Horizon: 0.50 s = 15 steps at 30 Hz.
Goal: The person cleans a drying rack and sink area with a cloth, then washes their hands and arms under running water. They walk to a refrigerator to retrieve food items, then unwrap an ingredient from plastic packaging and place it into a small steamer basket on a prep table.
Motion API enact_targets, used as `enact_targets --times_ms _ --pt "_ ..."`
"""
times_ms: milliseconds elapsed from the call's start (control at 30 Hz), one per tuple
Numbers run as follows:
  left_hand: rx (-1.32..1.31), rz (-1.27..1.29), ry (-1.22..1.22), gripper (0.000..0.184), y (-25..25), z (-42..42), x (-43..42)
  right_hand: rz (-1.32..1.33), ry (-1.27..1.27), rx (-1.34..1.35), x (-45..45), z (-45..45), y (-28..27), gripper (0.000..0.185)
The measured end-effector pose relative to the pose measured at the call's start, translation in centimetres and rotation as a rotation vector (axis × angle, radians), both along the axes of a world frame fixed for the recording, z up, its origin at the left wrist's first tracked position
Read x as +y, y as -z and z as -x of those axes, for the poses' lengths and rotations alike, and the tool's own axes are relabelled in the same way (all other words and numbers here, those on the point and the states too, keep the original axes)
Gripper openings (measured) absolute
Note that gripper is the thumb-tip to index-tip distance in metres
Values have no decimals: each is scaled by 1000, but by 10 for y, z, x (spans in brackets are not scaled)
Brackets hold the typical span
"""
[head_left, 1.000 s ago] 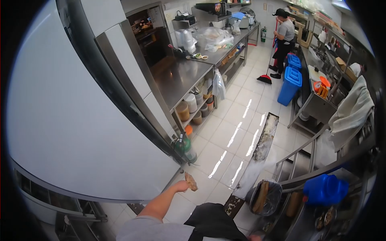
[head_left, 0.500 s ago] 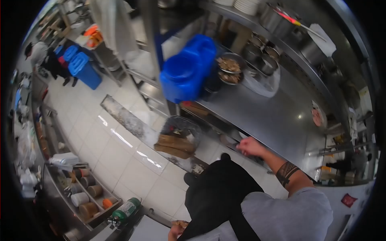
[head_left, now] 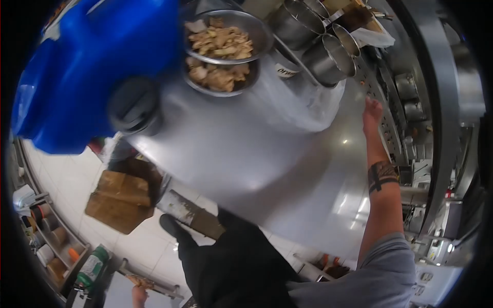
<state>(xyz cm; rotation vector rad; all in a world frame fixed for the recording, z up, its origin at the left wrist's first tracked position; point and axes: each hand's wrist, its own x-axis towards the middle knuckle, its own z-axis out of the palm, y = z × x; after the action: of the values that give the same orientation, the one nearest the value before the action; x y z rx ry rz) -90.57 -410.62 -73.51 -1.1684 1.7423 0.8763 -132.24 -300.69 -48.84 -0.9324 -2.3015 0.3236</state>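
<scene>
My right arm is stretched far over the steel table [head_left: 215, 159]. At its end my right hand [head_left: 373, 114] is near the table's back edge, by a panel with rows of holes. Its fingers look bent, but they are too small to show whether anything is in them. Down at the lower left, my left hand [head_left: 139, 296] is closed on a lumpy brown piece of food [head_left: 139, 281], of which I see only part. Two metal bowls, an upper bowl [head_left: 262, 38] and a lower bowl [head_left: 226, 93], hold pale brown chopped food.
A large blue jug [head_left: 92, 77] and a dark-lidded container [head_left: 134, 105] stand at the table's left. Several steel pots [head_left: 328, 61] are at the back, beside a clear plastic bag [head_left: 303, 110]. A cardboard box [head_left: 120, 200] lies on the floor near a green bottle [head_left: 93, 264].
My view has swung closer over the steel table. My right hand has gone from the table's front edge to its back. My left hand still holds the brown piece.
</scene>
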Motion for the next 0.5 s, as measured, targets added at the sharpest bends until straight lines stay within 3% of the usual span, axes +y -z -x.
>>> enact_targets --times_ms 67,133,167,267,333,400,433,500 --pt "-109 80 218 32 10 5 28 -122 7 -1 44 56 -17 60" --pt "10 60 547 26 50 -16 39 -205 22 10 55 121 -46 75" --pt "67 77 434 30 45 -10 71 -260 -44 -19 68 157 -60 78" --pt "69 69 391 33 31 5 145 -553 -179 -9 105 256 -83 79" --pt "-100 67 460 35 24 6 173 -599 -388 145 89 302 -102 73" --pt "-132 26 404 34 27 -10 190 -967 -642 -166 79 327 -129 64" --pt "-132 24 388 34 35 -23 194 -790 -798 -58 93 347 -125 57" --pt "-193 -54 240 33 48 -43 199 -1083 -832 -162 120 374 -125 50"
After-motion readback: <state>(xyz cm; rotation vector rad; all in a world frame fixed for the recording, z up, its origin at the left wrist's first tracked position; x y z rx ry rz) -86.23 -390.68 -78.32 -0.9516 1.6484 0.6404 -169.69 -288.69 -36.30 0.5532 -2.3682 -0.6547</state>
